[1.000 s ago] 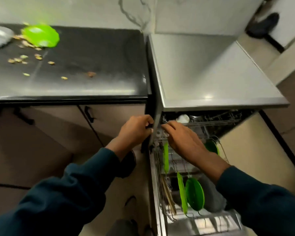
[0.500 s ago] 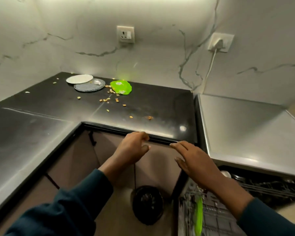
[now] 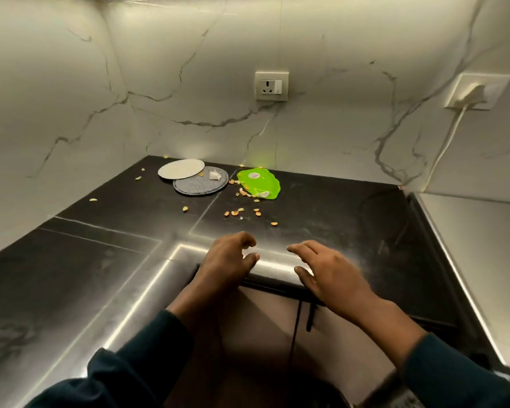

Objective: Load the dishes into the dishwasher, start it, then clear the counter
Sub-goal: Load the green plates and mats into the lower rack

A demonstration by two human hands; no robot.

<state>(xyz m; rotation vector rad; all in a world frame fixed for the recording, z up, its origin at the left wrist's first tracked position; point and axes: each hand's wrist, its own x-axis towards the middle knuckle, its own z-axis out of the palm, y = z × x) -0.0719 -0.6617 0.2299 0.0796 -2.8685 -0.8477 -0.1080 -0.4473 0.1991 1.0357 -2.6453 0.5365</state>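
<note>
You've pulled off the dishwasher rack and swung up to the black bench (image 3: 321, 207). A second ago both your hands were at the rack front, down right; now the rack is out of view and only the dishwasher's steel top (image 3: 483, 231) shows at the right edge.

Left hand (image 3: 227, 260) hovers over the near bench edge, fingers loosely curled, holding nothing. Right hand (image 3: 327, 269) is just beside it, fingers spread and relaxed, also holding nothing. Hands apart, neither touching a dish.

Still on the bench, far side near the wall: white plate (image 3: 180, 168) overlapping the far-left rim of the grey plate (image 3: 200, 184), with a small crumpled white scrap (image 3: 215, 175) lying on the grey one. Green plate (image 3: 258, 183) sits just right of them. Food crumbs (image 3: 242, 212) are scattered between the plates and your hands, a few more out to the left.

Judgement: loading isn't finished, since three plates are still out. You look set to reach for them next, well beyond where your hands are now. The scrap and crumbs will likely slide off if you tilt the plates. Whether the dishwasher door is open cannot be told from here. Starting the machine and wiping the bench both remain.
</note>
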